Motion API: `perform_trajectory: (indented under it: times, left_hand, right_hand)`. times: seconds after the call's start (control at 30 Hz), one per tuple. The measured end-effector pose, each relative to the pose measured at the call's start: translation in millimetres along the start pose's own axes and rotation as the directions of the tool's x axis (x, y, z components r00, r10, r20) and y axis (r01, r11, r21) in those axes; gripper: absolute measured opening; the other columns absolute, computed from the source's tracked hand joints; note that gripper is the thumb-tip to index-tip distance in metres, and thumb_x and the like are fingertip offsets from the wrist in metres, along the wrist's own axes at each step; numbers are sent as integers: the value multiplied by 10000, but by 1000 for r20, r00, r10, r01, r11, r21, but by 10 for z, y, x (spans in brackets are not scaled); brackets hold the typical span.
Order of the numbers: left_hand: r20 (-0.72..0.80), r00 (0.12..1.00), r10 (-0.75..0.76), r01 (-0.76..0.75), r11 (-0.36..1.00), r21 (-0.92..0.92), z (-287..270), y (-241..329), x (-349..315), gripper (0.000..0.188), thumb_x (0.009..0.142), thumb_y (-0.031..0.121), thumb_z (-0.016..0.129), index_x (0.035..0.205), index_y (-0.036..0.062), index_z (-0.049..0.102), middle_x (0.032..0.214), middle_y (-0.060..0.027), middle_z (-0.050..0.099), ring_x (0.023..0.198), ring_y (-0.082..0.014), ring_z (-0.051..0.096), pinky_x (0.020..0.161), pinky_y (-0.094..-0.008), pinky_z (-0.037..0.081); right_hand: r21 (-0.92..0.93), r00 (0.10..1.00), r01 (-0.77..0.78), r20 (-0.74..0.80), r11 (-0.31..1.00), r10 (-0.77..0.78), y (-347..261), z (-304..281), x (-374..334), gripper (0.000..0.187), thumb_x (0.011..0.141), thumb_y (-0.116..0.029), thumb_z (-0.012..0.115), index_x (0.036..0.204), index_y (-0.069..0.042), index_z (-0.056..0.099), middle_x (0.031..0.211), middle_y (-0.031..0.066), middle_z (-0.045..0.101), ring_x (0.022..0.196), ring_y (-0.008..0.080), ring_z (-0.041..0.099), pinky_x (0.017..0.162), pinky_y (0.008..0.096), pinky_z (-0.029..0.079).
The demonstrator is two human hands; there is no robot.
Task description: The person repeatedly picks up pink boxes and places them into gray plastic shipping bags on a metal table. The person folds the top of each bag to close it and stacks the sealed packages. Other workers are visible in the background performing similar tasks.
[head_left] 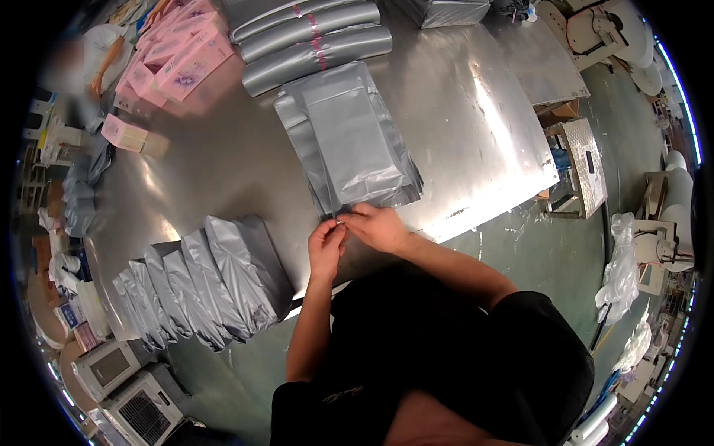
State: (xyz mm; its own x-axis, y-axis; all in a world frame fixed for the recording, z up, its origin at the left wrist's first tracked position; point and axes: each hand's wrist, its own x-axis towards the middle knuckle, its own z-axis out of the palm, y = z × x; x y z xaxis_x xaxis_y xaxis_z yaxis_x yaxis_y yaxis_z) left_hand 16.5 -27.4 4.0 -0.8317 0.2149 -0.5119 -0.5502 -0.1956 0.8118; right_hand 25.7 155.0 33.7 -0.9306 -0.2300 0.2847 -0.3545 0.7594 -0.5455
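A stack of grey plastic mailing bags (353, 134) lies flat on the metal table in front of me. At its near left corner my left hand (325, 249) and my right hand (378, 227) meet, fingertips almost touching. Both hands are closed in a pinch around a tiny whitish, shiny thing (340, 222), too small to name. My right fingers rest close against the bags' near edge, and the left hand sits just off that edge.
Several filled grey bags (201, 279) stand in a row at the left front. Rolled grey bags (316, 52) with pink ties lie beyond the stack. Pink boxes (186, 63) are piled far left near another person (104, 56). A metal-topped stand (584, 167) is right of the metal table (461, 126).
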Motion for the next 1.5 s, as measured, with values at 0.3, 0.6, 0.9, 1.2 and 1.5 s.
perform_trajectory:
  times: [0.3, 0.6, 0.9, 1.2, 1.5]
  left_hand:
    - [-49, 988, -149, 154, 983, 103, -26, 165, -15, 220, 987, 181, 665, 1126, 11, 674, 924, -47, 674, 773, -115, 634, 526, -241, 386]
    - [748, 367, 553, -609, -466, 643, 22, 565, -109, 470, 865, 40, 630, 1326, 123, 662, 1438, -111, 549, 1287, -282, 561, 1077, -476, 473]
    - [646, 496, 580, -754, -81, 652, -97, 510, 71, 206, 927, 100, 679, 1123, 39, 685, 1061, -52, 705, 1114, -238, 692, 1080, -431, 483]
    - [16, 988, 153, -137, 923, -359, 309, 506, 325, 88, 1007, 126, 664, 1019, 42, 683, 789, 18, 615, 572, -74, 535, 513, -250, 467]
    - [-56, 978, 203, -204, 979, -11, -464, 709, -769, 921, 836, 213, 860, 1574, 157, 310, 1235, -105, 562, 997, -188, 590, 847, -367, 521]
  right_hand:
    - [-73, 969, 60, 243, 996, -41, 492, -658, -1541, 235, 819, -151, 692, 1054, -169, 687, 1060, 34, 621, 894, 251, 670, 672, 395, 587]
    - [-587, 951, 90, 291, 804, 106, 1007, -1958, -1088, 496, 859, -173, 630, 1354, -154, 613, 1222, 67, 661, 1035, 227, 637, 862, 385, 523]
    - [202, 984, 156, 56, 967, -170, 1115, -1409, -14, 128, 929, -153, 702, 1004, -57, 742, 1071, 76, 726, 1022, 237, 689, 925, 388, 553]
    - [854, 678, -518, 448, -52, 583, 1160, -775, 187, 283, 987, -202, 718, 1208, -62, 610, 880, 38, 659, 654, 123, 613, 538, 287, 522]
    - [531, 532, -847, 846, 16, 49, 444, -372, 99, 858, 935, -67, 680, 1644, -192, 213, 1050, 73, 659, 629, 151, 656, 570, 314, 611]
